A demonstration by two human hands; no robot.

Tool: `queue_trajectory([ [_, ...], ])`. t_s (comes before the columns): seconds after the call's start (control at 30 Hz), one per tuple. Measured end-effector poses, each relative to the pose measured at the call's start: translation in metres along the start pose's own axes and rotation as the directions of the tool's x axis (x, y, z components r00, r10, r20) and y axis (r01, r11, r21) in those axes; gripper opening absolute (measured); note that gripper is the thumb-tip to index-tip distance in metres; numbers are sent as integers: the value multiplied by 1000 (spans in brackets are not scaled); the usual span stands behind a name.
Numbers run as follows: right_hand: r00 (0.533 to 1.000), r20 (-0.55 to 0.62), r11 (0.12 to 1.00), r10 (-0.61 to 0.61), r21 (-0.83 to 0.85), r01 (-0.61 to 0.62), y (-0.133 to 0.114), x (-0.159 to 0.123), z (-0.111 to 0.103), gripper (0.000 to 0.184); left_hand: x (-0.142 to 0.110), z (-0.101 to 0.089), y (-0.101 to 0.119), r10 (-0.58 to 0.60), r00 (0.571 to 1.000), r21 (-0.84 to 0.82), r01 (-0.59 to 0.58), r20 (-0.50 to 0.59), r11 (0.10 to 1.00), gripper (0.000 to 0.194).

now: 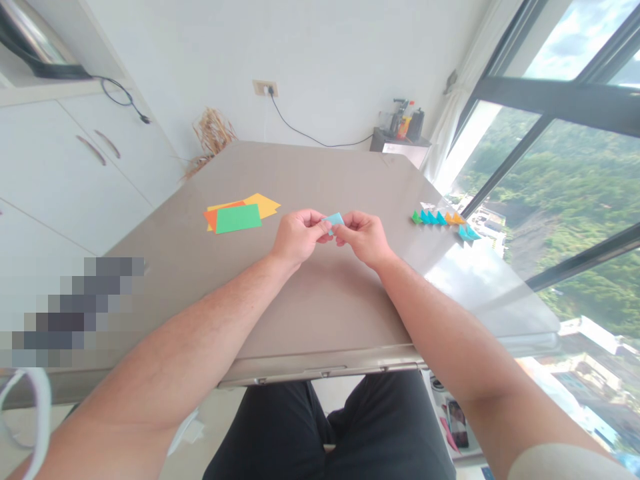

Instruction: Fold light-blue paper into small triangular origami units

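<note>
A small piece of folded light-blue paper [333, 219] is held up over the middle of the table. My left hand [301, 235] pinches its left side between thumb and fingers. On its right side, my right hand [363, 236] grips it the same way. The fingertips of both hands nearly meet and cover the paper's lower part. To the left lie flat sheets: a green sheet [239, 219] on top, with an orange sheet [211, 218] and yellow sheets [263, 203] partly beneath it. Folded paper boats [434, 218] in green, blue and orange stand in a row at the right.
The grey-brown table [320, 307] spans the view, its front edge just above my lap. A window [550, 167] borders the right side. White cabinets [65, 160] stand at left. A small dark cabinet with bottles [407, 123] is behind the table's far right corner.
</note>
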State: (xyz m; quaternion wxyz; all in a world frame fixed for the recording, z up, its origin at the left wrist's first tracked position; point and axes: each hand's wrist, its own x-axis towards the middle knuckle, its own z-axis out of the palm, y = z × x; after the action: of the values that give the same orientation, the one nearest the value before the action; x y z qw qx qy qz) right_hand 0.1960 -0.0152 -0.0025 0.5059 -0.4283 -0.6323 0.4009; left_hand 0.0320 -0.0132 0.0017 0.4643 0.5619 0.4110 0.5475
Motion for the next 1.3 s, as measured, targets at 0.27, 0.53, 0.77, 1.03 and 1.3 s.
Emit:
queue_trajectory([
  [0.27,1000,-21,1000,17,-21,-17,0,-1,2,26,-2,2,1,-30,999,48,30,-12,998,29],
  [0.53,996,-6,995,87,52,-87,6,1,-4,34,-1,3,1,-91,996,4,92,-6,996,21],
  [0.77,974,-193,993,120,14,-119,5,2,0,35,4,0,-10,8,994,107,3,-105,994,19],
  [1.03,988,-126,993,86,85,-76,1,1,11,30,-2,2,-9,295,956,406,-272,5,873,9],
  [1.3,984,-116,990,137,40,-133,-1,1,5,11,4,0,-12,39,998,141,-31,-52,989,25],
])
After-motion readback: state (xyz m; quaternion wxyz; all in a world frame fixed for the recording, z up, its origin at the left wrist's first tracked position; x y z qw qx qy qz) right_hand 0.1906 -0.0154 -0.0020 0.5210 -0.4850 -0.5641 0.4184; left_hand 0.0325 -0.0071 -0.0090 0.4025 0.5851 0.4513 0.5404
